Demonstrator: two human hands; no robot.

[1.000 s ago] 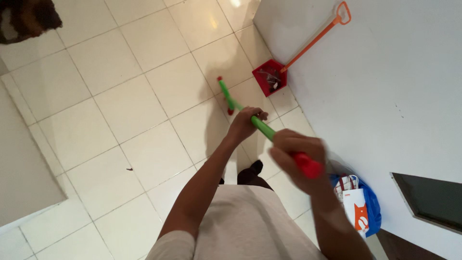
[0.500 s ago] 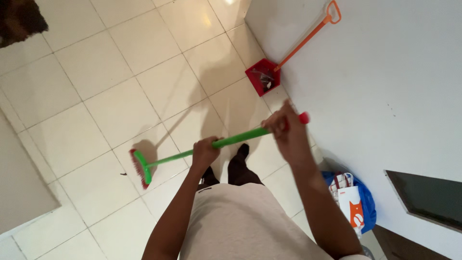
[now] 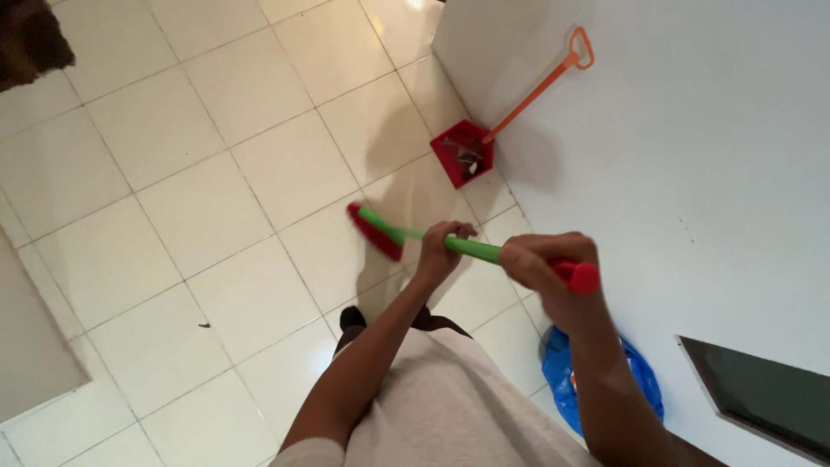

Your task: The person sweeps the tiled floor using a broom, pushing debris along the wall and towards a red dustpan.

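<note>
A home interior, by the look of it: a floor (image 3: 216, 173) of glossy cream tiles meets a plain white wall (image 3: 692, 173). A red dustpan (image 3: 464, 153) with a long orange handle leans there (some debris inside), a blue bag (image 3: 562, 380) sits beside the wall, and a green-handled broom (image 3: 406, 235) sweeps the tiles.

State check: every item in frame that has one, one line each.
broom: held in both hands, red bristle head down on the floor tiles
left hand: shut around the green shaft, midway along
right hand: shut near the red end cap
dustpan: standing on the floor, some debris inside, orange handle leaning on the white wall
blue bag: on the floor by the wall, partly hidden by the right arm
</note>
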